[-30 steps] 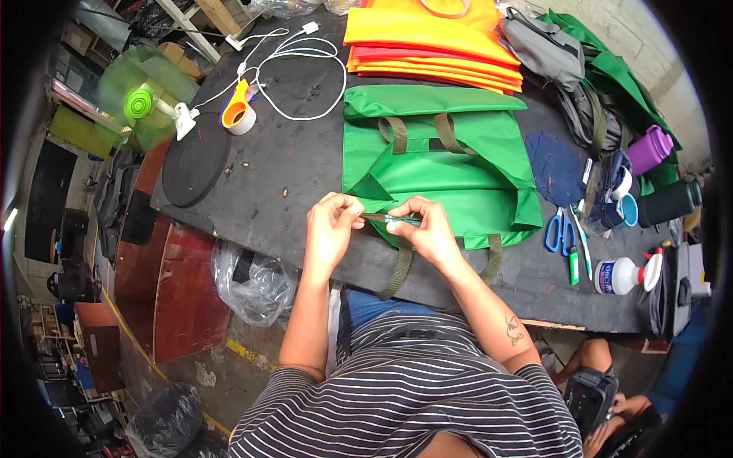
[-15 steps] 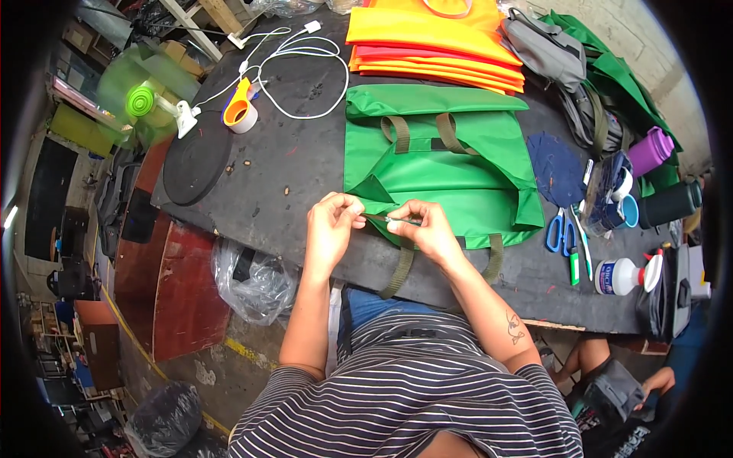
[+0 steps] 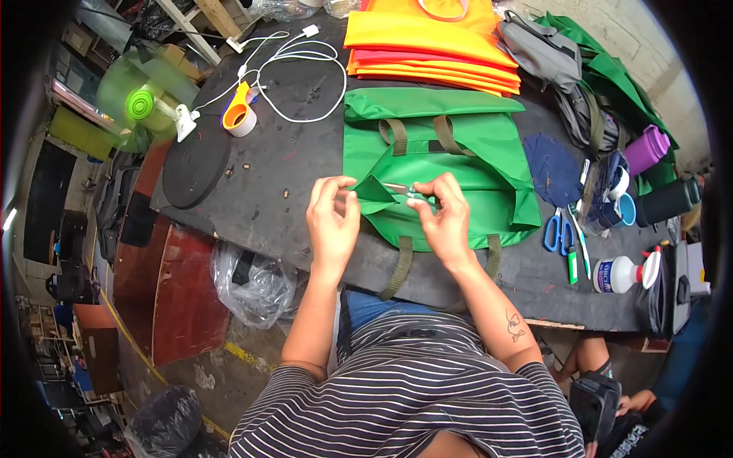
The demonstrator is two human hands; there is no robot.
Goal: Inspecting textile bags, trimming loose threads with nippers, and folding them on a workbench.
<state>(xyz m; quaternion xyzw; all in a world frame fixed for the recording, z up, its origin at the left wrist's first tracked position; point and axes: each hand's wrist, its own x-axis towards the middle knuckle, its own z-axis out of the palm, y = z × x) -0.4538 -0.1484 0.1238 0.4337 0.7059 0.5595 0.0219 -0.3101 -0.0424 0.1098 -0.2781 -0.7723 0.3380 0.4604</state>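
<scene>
A green fabric bag [image 3: 458, 179] with olive webbing handles lies on the dark table in front of me, its mouth gaping and a corner flap folded up at its left. My right hand [image 3: 447, 217] grips small metal thread snips [image 3: 398, 188], their blades pointing left over the bag's opening. Beside the bag's left edge is my left hand [image 3: 333, 217], its fingers curled but apart from the thumb, with nothing visible between them. The fingertips are close to the folded corner; whether they touch it I cannot tell.
Orange and red folded fabric [image 3: 431, 57] is stacked behind the bag. To the right are blue-handled scissors [image 3: 560, 233], a white spray bottle [image 3: 618, 275] and a purple bottle [image 3: 647, 150]. A tape roll [image 3: 239, 120], white cable [image 3: 341, 84] and running green fan [image 3: 140, 103] stand left.
My hands have drawn apart and the left fingers have loosened from their pinch. The snips have moved up and right over the bag, their blades now showing more plainly.
</scene>
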